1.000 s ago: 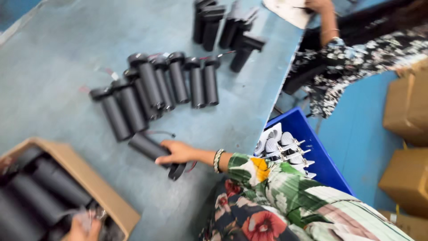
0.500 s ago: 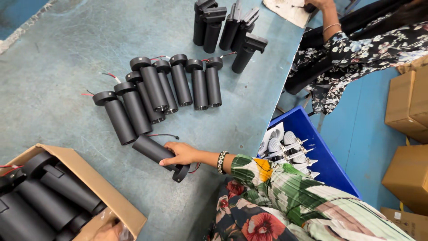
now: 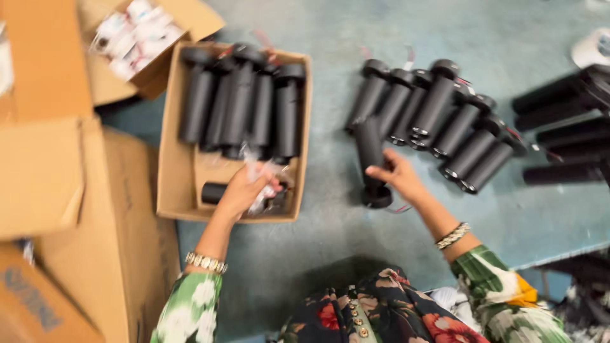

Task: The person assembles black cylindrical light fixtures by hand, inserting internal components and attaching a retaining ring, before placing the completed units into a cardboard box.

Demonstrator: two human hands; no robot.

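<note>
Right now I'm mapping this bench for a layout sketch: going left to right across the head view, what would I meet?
Large closed cardboard boxes → open box of black cylinders → left hand holding plastic wrap → right hand on one black cylinder → row of loose cylinders → further cylinders.

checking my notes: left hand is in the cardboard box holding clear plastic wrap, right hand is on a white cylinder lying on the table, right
Not quite: the cylinder under the right hand is black, not white, as the head view shows. The rest holds: the left hand is in the cardboard box holding clear plastic wrap, and the cylinder lies on the table.
</note>
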